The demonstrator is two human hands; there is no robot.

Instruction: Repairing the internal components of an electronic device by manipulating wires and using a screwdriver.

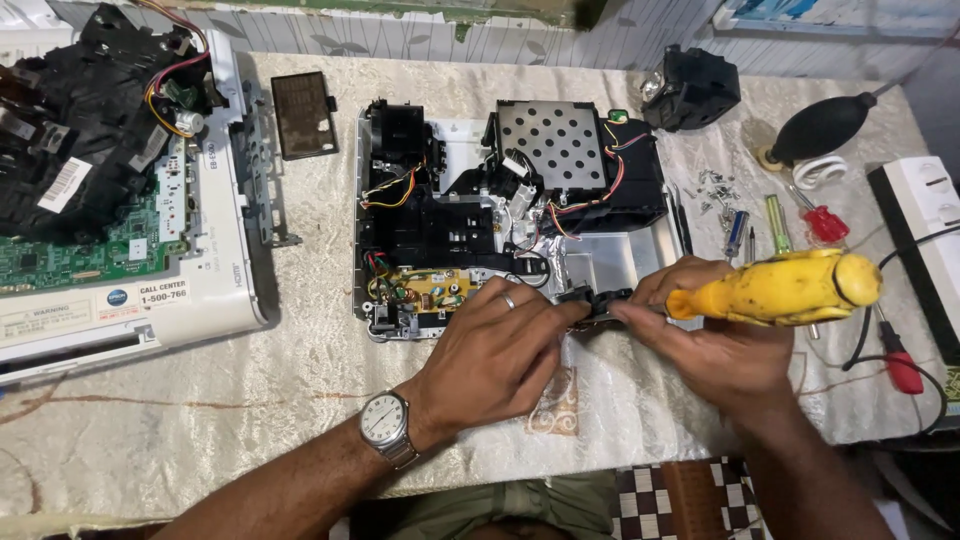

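Fingers of the left hand (497,345) are pinched on a small black plastic part (592,300), and the right hand (715,335) grips the same piece from the other side while a yellow-handled screwdriver (790,288) sits clamped in its palm. So both hands are closed, meeting right at the front edge of the opened white projector chassis (510,215) with its perforated metal plate. At 9 o'clock from that lies a second stripped unit with a green circuit board (110,200). Over at 3 o'clock there's a red-handled screwdriver (825,222), loose screws (716,188) and a black rubber air blower (822,127) on the cream tablecloth (220,400).
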